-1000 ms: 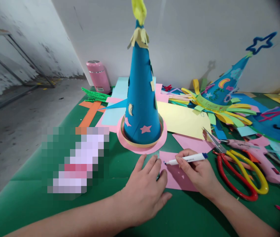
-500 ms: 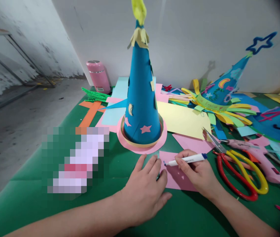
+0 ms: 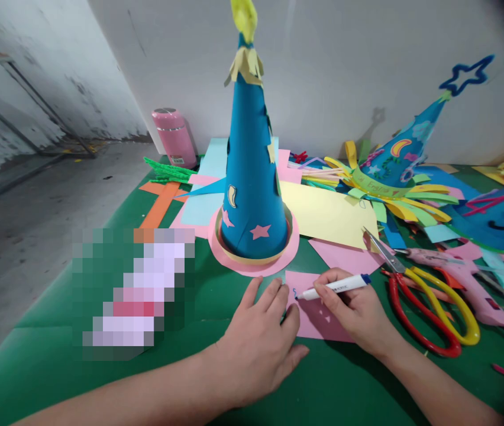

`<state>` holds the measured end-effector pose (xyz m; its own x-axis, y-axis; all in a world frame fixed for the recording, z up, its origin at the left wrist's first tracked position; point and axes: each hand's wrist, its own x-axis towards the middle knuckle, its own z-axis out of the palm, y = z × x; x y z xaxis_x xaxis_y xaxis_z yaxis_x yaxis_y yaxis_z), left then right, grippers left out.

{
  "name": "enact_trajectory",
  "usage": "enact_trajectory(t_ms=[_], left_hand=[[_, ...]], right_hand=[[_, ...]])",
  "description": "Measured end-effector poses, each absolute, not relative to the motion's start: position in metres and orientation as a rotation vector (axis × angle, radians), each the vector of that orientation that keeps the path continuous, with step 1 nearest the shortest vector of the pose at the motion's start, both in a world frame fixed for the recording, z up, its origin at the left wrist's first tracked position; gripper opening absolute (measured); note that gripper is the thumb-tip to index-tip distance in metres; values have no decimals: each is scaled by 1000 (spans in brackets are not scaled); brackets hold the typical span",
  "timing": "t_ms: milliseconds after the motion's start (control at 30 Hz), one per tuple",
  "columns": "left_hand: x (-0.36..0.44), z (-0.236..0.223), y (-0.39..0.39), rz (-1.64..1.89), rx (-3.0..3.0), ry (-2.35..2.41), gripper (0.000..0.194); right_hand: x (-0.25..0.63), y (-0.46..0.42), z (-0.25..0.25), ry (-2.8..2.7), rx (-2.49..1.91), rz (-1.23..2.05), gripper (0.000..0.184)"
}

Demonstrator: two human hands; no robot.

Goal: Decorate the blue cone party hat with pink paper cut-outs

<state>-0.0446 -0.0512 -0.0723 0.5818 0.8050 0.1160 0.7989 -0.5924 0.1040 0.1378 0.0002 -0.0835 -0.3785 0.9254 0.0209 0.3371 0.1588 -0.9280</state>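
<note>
My right hand [image 3: 352,310] is closed around a white marker [image 3: 334,287] with a dark blue end. The marker's tip touches a pink sheet of paper [image 3: 312,322], beside a small blue curved line. Fingers spread, my left hand [image 3: 266,337] lies flat at the sheet's left edge, partly on the green tabletop. Just beyond both hands stands a tall blue paper cone hat [image 3: 256,177] with a pink brim, pink stars, a beige fringe and a yellow tip.
Scissors [image 3: 433,307] with red and yellow handles and a pink glue gun [image 3: 474,281] lie to the right. Behind them stands a second decorated cone hat [image 3: 405,151]. A pink flask [image 3: 174,137] is at the back left. A blurred-out patch [image 3: 136,296] covers something at left.
The blue pen line on the pink paper has grown longer, with the marker tip slightly lower on the sheet. My left hand keeps its place; the view has shifted slightly.
</note>
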Motion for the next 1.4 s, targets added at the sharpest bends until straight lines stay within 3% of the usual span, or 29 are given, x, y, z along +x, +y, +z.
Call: enact_trajectory(t_ms=[1400], left_hand=[[-45,-76,-46,365,2896,1397,35]], right_hand=[[138,2,-81,-1817,-1224,1155,18]])
